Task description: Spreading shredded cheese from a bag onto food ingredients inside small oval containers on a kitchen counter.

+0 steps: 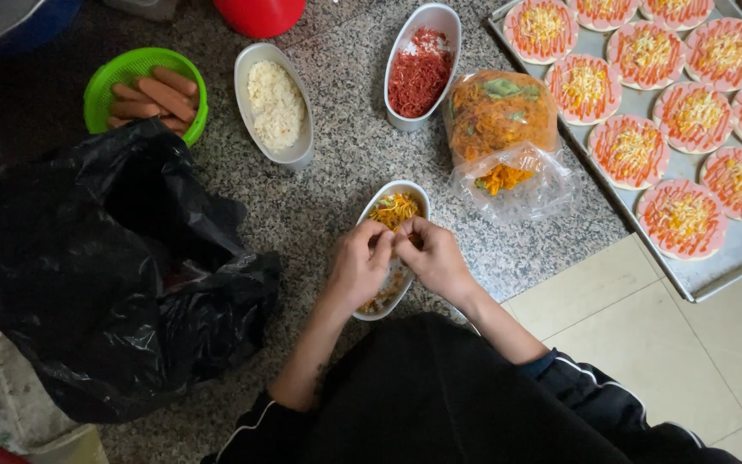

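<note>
1. Orange-yellow shredded filling (pixel 394 209) lies in an oval white dish (pixel 420 199) on the speckled granite slab (pixel 337 155), directly below the person in the head view.
2. Left hand (pixel 359 265) and right hand (pixel 437 259) meet over the middle of the dish. The fingertips of both hands are drawn together and touch each other, pinching what appears to be a small tuft of the shreds; the pinched amount itself is hidden behind the fingers.
3. Position relative to the fingers: the visible heap sits at the far end of the dish, just beyond the fingertips. A thinner layer shows at the near end, under the left wrist.
4. Handling judgement: the shreds look light, soft and loose, likely moist and clinging. They will not lift as one piece. A fingertip pinch from the top of the heap suits them; a firm squeeze would probably crush or clump them.
5. Surroundings in the same view: a clear bag of the same shredded mix (pixel 501 129) stands just beside the dish. Further dishes hold white shreds (pixel 276 105) and red shreds (pixel 418 73). A green basket of sausages (pixel 147 94), a black plastic bag (pixel 113 266) and a metal tray of topped round bases (pixel 714 245) lie well apart.
</note>
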